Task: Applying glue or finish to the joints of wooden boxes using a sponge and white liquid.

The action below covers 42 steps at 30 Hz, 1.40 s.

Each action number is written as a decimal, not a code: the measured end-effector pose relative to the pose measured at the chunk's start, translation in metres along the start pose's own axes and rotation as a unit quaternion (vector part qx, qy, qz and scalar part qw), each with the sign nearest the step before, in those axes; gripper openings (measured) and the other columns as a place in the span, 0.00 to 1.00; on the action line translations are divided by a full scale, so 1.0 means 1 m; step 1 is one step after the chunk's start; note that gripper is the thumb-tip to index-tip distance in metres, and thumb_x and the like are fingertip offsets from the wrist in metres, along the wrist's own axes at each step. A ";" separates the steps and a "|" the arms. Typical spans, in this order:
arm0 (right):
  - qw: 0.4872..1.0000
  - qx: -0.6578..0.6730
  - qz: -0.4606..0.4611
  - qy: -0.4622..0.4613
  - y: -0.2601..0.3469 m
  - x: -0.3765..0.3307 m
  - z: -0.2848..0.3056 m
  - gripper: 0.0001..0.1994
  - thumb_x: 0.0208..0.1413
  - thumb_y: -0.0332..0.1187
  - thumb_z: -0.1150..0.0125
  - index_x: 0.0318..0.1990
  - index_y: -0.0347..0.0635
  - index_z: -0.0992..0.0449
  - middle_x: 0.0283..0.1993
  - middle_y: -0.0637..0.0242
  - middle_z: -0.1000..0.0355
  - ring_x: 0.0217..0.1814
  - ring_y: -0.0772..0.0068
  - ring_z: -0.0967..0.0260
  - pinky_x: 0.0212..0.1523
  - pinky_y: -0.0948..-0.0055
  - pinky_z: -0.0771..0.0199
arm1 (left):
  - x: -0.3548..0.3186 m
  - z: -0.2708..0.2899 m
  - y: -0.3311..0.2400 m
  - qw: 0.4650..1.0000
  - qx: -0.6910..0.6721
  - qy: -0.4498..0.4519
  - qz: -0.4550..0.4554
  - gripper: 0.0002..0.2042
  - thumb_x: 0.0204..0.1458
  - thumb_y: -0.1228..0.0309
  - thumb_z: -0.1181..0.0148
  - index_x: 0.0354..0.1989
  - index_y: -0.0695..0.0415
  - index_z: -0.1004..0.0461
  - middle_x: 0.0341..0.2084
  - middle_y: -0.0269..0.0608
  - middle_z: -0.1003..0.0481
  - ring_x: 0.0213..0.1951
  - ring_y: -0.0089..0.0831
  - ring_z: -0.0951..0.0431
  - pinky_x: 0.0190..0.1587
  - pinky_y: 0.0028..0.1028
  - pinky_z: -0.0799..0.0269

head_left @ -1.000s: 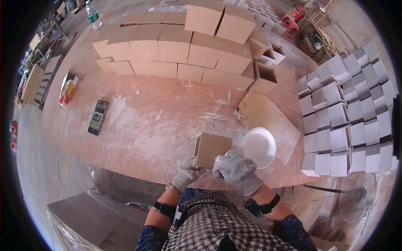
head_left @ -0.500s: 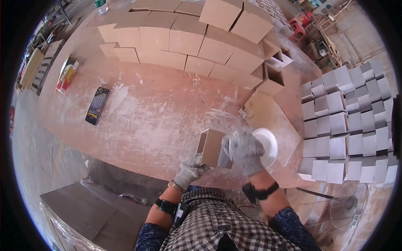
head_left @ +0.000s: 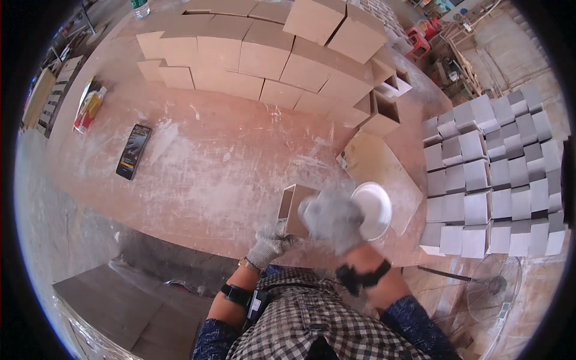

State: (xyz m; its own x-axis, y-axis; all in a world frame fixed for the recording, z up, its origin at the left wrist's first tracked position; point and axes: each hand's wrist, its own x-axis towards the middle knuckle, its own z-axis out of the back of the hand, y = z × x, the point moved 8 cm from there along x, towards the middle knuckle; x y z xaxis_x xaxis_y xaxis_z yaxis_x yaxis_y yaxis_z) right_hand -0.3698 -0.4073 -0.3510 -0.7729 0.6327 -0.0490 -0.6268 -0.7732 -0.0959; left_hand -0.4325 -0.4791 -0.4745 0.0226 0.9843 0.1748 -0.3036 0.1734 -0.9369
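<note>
Item held: one small open-sided wooden box, light brown board, standing on edge at the near rim of the dusty reddish counter, directly in front of the person. Left hand, in a grey knit glove, has its fingers clasped on the box's lower near corner. Right hand, also gloved, lies blurred over the box's right face; whether its fingers are clenched on it or only pressed against it cannot be told. Just right of the hands: a white round dish resting on a loose flat board. Far side of the counter: a long stacked row of like wooden boxes, some with open sides showing at the right end. Left part of the counter: a black handheld device lying flat, and a red-and-yellow packet farther back. Off the counter, right: a block of grey-white cubes in close ranks.
</note>
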 end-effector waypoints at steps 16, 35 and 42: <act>0.993 -0.031 0.097 -0.064 0.031 -0.008 0.009 0.10 0.53 0.40 0.48 0.30 0.43 0.30 0.27 0.60 0.35 0.26 0.55 0.32 0.24 0.53 0.30 | -0.012 -0.003 0.005 1.000 0.007 -0.019 0.001 0.15 0.46 0.63 0.36 0.43 0.52 0.23 0.40 0.44 0.23 0.44 0.44 0.24 0.46 0.36 0.28; 0.988 0.080 -0.107 -0.078 0.031 0.007 -0.004 0.12 0.53 0.42 0.44 0.33 0.43 0.32 0.28 0.54 0.33 0.26 0.51 0.29 0.24 0.51 0.30 | -0.012 -0.005 0.015 0.997 0.025 -0.067 -0.009 0.14 0.44 0.59 0.38 0.38 0.51 0.24 0.37 0.42 0.23 0.43 0.45 0.24 0.45 0.37 0.28; 0.992 0.087 -0.032 -0.086 -0.003 0.033 -0.034 0.09 0.53 0.41 0.45 0.33 0.46 0.31 0.29 0.59 0.34 0.28 0.57 0.32 0.22 0.56 0.32 | 0.004 -0.011 0.001 0.998 -0.056 -0.028 -0.021 0.18 0.46 0.54 0.39 0.40 0.53 0.24 0.40 0.45 0.23 0.45 0.44 0.24 0.46 0.37 0.28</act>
State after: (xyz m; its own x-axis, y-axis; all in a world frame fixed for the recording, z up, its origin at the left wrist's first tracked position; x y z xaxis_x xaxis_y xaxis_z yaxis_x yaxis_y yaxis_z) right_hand -0.3897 -0.3825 -0.3859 -0.7269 0.6755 0.1237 -0.6711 -0.7369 0.0807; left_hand -0.4219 -0.4749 -0.4783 -0.0214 0.9731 0.2294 -0.1949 0.2210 -0.9556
